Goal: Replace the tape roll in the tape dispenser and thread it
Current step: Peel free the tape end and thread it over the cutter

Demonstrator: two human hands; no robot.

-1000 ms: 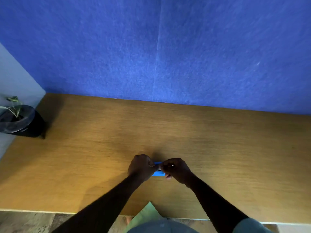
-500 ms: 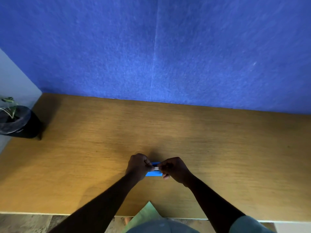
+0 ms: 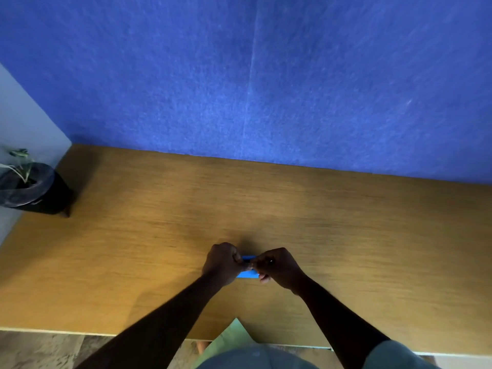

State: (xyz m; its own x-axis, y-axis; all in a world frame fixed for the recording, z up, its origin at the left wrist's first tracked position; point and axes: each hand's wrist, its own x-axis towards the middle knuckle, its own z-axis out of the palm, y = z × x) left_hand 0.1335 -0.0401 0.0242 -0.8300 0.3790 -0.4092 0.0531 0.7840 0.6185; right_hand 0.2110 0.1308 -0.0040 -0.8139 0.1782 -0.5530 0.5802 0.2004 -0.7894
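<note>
Hands were held close together over the near middle of the surface (image 3: 346, 235), fingertips almost meeting. The left hand (image 3: 222, 263) was curled shut on the left end of the blue dispenser (image 3: 248, 274), which appeared to be raised just off the wood. The right hand (image 3: 277, 266) was pinched narrow at its top edge, where the pale strip of tape seen half a second before was now covered by the fingers (the roll itself could not be made out). Little else had shifted since then. From this it was judged that the loose end was being drawn toward the cutter, so threading seemed under way, not finished. A potted plant (image 3: 29, 187) stood far left.
</note>
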